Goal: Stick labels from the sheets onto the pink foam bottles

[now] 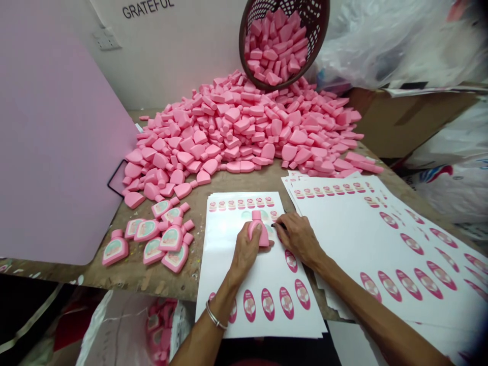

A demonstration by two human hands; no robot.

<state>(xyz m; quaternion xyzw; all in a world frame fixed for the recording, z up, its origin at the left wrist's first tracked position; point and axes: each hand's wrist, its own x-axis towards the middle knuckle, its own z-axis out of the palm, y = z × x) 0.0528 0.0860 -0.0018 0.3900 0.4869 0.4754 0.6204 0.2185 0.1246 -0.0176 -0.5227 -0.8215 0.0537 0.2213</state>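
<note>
My left hand grips a small pink plastic bottle, held upright with its cap away from me, above a stack of white label sheets. Beside it, the fingers of my right hand are pinched together at the sheet's upper right part. A small dark tip shows at those fingertips; I cannot make out what it belongs to. Pink oval labels line the lower part of the sheet, and a row of small labels runs along its top. Greenish labels near the bottle are partly hidden.
Several pink bottles with labels lie left of the sheets. A large heap of plain pink bottles covers the back, below a tilted brown basket. More label sheets lie at right. A pink panel stands at left.
</note>
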